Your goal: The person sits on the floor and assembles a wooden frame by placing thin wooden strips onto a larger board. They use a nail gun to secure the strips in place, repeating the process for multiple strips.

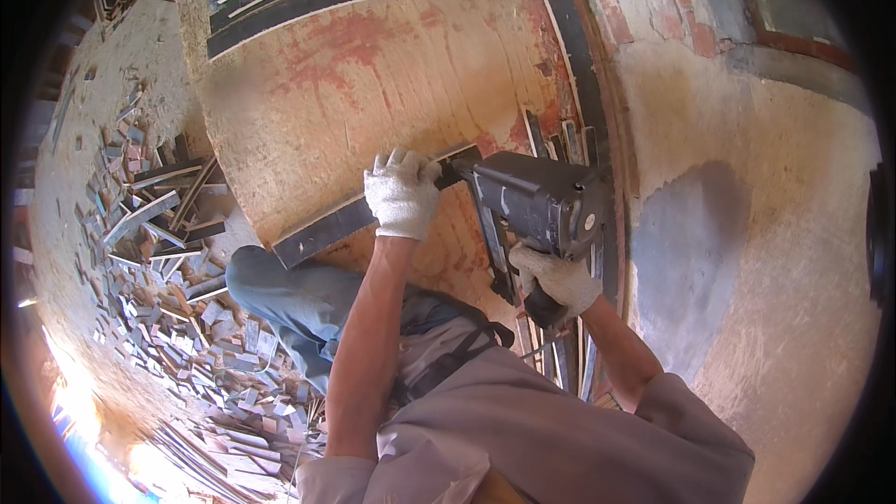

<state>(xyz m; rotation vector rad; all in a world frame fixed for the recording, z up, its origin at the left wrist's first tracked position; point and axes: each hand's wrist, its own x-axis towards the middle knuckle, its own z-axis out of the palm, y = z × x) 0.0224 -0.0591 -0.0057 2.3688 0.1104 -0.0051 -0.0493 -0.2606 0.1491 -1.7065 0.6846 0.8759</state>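
My left hand [403, 194], in a whitish work glove, is closed over a dark, narrow wooden strip [327, 230] lying slantwise along the near part of a red-stained board surface [373, 84]. My right hand [562, 282], gloved as well, is wrapped around the handle of a black nail gun [532, 198]. The gun's nose meets the right end of the strip, just right of my left hand; whether it presses on the wood is hard to see. Its magazine runs back toward my body.
More dark strips [313, 14] lie at the board's far side. Several narrow strips [569, 355] stand bundled along its right edge, beside a peeling wall [747, 121]. Offcuts [215, 327] cover the floor at left. My bent knee [271, 285] is close to the strip's left end.
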